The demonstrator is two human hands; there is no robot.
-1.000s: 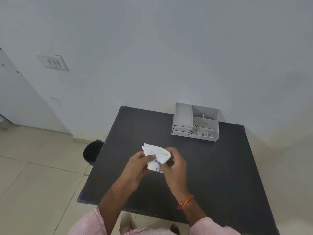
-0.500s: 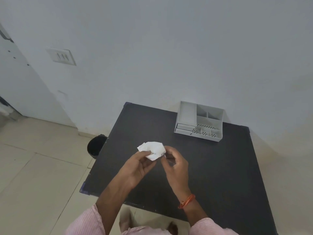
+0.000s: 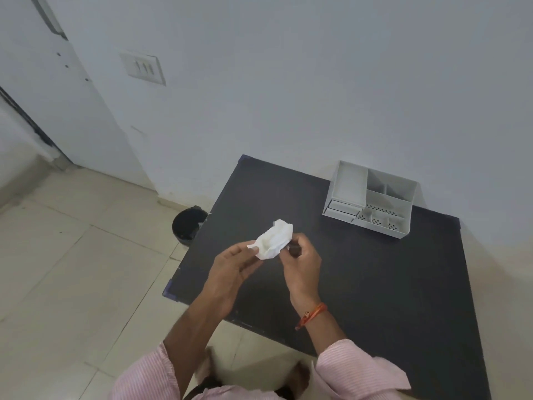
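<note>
A crumpled white piece of paper is held above the left part of a black table. My left hand pinches its lower left end between thumb and fingers. My right hand pinches its right end with curled fingers; an orange thread band sits on that wrist. Both forearms reach up from pink striped sleeves at the bottom of the view.
A grey plastic desk organiser with several compartments stands at the table's far edge near the white wall. A black waste bin stands on the tiled floor left of the table. A switch plate is on the wall.
The paper has been squeezed into a tighter, longer wad and tilted up to the right. My view has swung left, so the table and organiser sit further right in the frame.
</note>
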